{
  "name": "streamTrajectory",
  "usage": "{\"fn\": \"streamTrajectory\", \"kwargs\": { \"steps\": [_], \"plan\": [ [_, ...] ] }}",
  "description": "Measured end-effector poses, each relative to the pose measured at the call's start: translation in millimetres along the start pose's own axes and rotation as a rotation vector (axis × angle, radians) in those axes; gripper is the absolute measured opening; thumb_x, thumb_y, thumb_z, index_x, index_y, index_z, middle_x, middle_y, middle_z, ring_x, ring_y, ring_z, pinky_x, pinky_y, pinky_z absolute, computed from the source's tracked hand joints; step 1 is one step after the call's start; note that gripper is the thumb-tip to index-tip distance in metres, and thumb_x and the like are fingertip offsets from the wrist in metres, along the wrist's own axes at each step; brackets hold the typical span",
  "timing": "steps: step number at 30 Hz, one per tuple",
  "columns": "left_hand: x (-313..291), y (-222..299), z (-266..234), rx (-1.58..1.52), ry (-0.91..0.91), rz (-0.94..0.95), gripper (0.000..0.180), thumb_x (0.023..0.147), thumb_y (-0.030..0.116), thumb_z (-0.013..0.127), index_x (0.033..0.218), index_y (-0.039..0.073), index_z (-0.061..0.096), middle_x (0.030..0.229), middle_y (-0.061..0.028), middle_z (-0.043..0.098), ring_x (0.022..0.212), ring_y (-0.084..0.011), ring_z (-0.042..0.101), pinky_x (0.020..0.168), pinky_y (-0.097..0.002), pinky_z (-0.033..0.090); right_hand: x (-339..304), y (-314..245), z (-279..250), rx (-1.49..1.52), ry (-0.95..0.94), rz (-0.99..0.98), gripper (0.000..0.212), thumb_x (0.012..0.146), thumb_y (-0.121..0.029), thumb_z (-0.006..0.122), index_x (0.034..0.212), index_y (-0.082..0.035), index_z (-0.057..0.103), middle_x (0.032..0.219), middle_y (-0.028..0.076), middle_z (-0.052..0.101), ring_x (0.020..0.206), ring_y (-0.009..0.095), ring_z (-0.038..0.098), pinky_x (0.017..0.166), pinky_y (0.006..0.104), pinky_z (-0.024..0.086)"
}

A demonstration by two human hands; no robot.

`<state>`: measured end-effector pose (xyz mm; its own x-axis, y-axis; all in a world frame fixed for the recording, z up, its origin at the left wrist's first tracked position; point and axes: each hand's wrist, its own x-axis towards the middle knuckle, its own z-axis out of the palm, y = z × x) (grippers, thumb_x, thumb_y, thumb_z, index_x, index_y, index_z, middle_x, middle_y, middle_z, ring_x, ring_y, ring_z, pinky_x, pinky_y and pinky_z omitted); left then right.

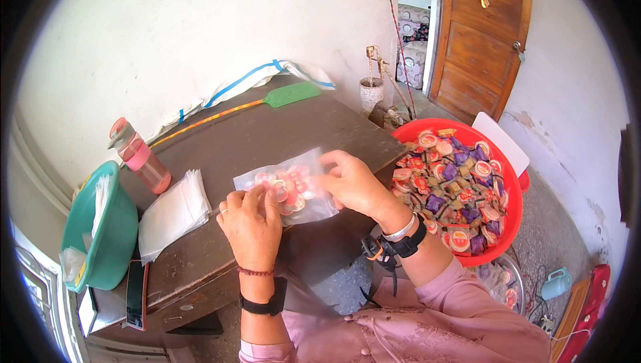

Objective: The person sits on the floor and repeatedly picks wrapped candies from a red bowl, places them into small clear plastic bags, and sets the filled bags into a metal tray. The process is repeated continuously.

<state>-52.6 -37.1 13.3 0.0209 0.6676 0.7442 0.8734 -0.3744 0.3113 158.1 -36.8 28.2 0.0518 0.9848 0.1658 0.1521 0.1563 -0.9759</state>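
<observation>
A clear plastic bag [319, 211] lies flat near the front of the dark table, with several small round red-and-white wrapped pieces [286, 187] inside. At its left near corner, my left hand [252, 226] has its fingers curled on the plastic. My right hand [357, 183] holds the bag's right end between thumb and fingers, its fingertips slightly blurred. Left of my hands, a stack of clear plastic bags [175, 213] rests on the table.
A red basin [515, 219] full of wrapped sweets [454, 189] stands at the right. On the table [347, 126] are a pink bottle [143, 159], a green fly swatter [292, 94], a teal basin [110, 256] and a phone [136, 296]. A metal bowl [515, 273] sits below the red basin.
</observation>
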Motion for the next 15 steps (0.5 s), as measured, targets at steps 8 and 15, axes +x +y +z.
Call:
{"fn": "streamTrajectory", "kwargs": {
  "steps": [8,15],
  "plan": [
    [1,5,-8,-0.004,-0.033,-0.025,0.015,0.089,0.022,0.072,0.095,0.01,0.077,0.096,-0.0088,0.068,0.097,-0.0309,0.061,0.091,-0.0465,0.043,14,8,10,-0.594,0.509,-0.697,0.037,0.086,0.001,0.068,0.121,0.0,0.059,0.099,0.019,0.069,0.086,0.038,0.07,0.077,0.046,0.056],
    [19,13,9,-0.052,-0.15,0.2,0.025,0.095,0.012,0.058,0.116,0.004,0.07,0.124,-0.014,0.07,0.127,-0.0347,0.06,0.113,-0.0528,0.039,21,13,61,-0.402,0.069,-0.742,0.033,0.093,-0.003,0.06,0.124,0.006,0.058,0.118,0.026,0.065,0.11,0.042,0.064,0.094,0.0469,0.052]
  ]
}}
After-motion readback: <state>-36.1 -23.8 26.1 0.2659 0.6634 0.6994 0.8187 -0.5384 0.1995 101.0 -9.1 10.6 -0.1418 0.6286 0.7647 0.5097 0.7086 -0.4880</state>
